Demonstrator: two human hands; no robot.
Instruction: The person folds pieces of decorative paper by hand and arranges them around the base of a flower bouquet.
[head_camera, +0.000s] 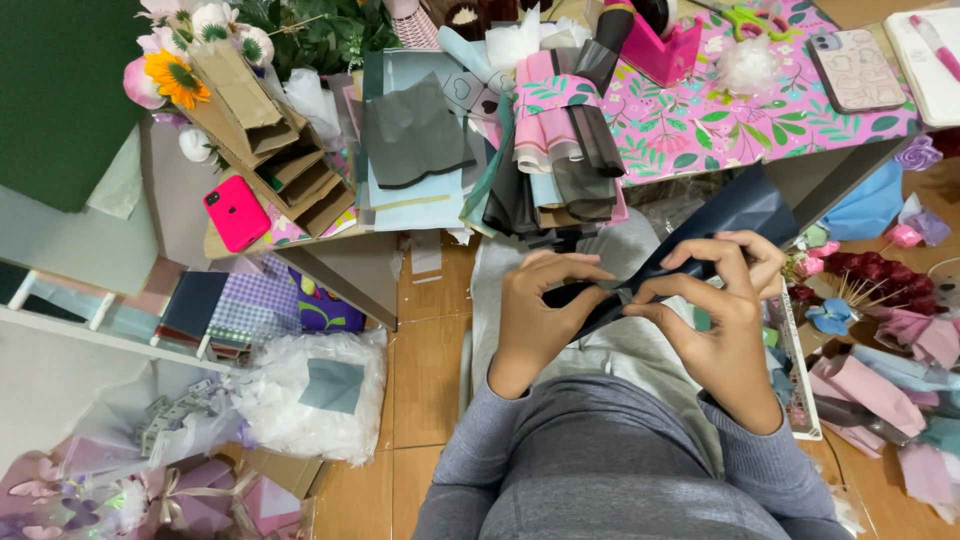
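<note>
The left hand (535, 315) is curling around one end of a dark blue sheet (735, 212), with its fingers bent and its thumb pressing on top; the right hand (715, 315) is pinching the same sheet just beside it, with its fingers closed tight on the fold; the two hands are nearly touching, and the sheet is bunching up between them; the far end of the sheet is sticking up and to the right, toward the table (690, 125); the sheet is sitting over the person's lap, in front of the grey sleeves (475, 450); a pile of paper sheets (555, 150) in pink, grey and black is hanging over the table edge just above the hands; a grey sheet (412, 130) is lying on a light blue one to the left of that pile; a pink phone (237, 212) is lying further left, near a stack of brown boxes (280, 150) and some flowers (195, 45); a white plastic bag (315, 395) is sitting on the floor to the left; red roses (865, 275) are lying to the right.
</note>
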